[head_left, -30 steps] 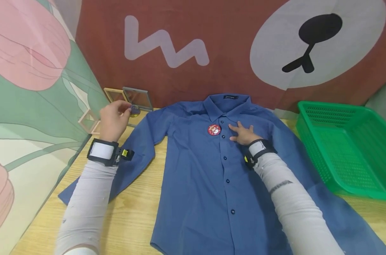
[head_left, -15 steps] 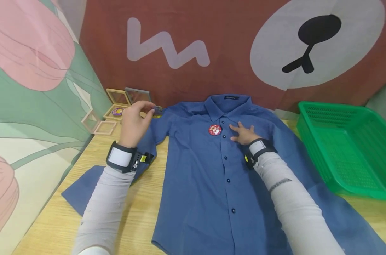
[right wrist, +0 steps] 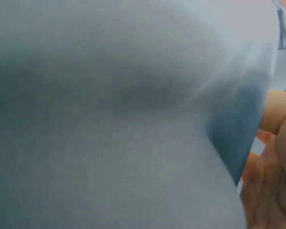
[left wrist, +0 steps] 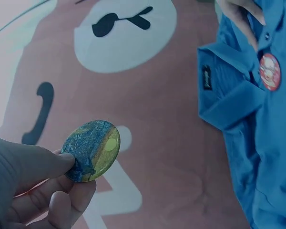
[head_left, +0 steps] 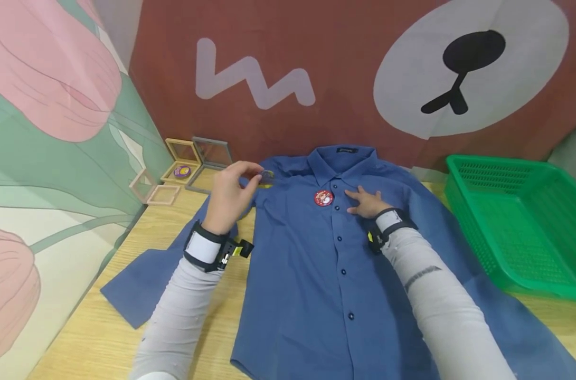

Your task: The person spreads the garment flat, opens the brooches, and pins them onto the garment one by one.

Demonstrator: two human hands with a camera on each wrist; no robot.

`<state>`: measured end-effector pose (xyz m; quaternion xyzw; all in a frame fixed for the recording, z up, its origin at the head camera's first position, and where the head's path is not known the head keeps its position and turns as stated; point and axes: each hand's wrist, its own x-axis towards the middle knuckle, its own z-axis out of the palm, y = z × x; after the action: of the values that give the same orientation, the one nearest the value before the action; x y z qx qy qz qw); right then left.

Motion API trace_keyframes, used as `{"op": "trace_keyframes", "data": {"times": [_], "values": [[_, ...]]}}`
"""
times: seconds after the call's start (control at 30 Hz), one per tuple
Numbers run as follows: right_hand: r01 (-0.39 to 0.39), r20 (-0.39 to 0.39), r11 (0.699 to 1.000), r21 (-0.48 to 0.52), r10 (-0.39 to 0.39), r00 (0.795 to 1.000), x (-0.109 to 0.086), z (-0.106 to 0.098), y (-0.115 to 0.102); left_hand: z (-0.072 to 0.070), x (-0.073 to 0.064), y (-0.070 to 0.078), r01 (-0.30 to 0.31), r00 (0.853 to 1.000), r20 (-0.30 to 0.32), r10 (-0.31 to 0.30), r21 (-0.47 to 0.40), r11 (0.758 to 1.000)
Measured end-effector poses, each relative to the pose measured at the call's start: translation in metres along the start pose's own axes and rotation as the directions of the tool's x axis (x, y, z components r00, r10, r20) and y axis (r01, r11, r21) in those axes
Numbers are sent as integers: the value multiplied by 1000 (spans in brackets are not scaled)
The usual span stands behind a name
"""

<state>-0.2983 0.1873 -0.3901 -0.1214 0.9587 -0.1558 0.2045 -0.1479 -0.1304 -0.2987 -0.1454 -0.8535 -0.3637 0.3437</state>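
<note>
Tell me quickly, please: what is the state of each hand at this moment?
Left hand: closed, pinching a round badge.
Right hand: open, resting on the blue shirt.

Head cam looks forward and down over the shirt to the far backdrop. Left wrist cam faces it too, badge up close; both catch the collar. Right wrist cam's nearly smothered in blurry fabric.

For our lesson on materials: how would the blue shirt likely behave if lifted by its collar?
The blue shirt would probably hang floppy, since its cloth shows soft creases. Its collar may flex less, as it shows a crisp, folded shape.
</note>
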Motion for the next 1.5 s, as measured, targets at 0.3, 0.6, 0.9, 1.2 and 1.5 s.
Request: {"op": "trace_keyframes", "data": {"times": [0.3, 0.6, 0.9, 1.2, 1.5], "values": [[160, -35, 981, 109, -157, 987, -18, -13, 9, 2, -2, 21, -7, 1000, -3, 6, -77, 997], [179, -173, 962, 205, -144, 974, -37, -17, 7, 9, -7, 34, -14, 1000, -5, 14, -140, 990], [227, -284, 914, 336, -132, 950, -81, -29, -8, 20, -11, 51, -19, 1000, 12, 22, -233, 972], [261, -369, 889, 378, -114, 923, -132, -41, -31, 22, -15, 72, -39, 999, 7, 42, -272, 961], [305, -416, 883, 355, -143, 898, -176, -45, -63, 19, -23, 93, -51, 999, -10, 51, -355, 934]]}}
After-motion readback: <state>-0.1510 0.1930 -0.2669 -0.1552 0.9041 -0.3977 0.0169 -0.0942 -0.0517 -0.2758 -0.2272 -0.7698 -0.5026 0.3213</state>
